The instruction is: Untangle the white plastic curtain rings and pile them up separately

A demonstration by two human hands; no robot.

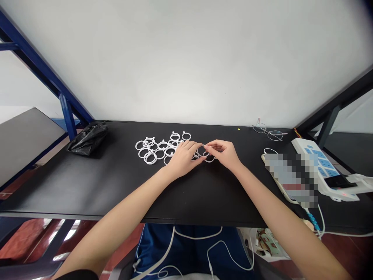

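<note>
Several white plastic rings (155,149) lie in a loose heap on the black table (87,182), left of centre. My left hand (183,157) rests at the heap's right edge, fingers curled down onto a ring. My right hand (224,153) meets it from the right, its thumb and fingers pinched on a white ring (203,151) held between the two hands. Another ring or two lie partly hidden under the hands.
A crumpled black plastic bag (89,140) sits at the left rear. A pair of glasses (269,132) lies at the right rear. A white power strip (320,167) and a blurred flat object (291,175) occupy the right side. White cables (204,241) hang below the front edge.
</note>
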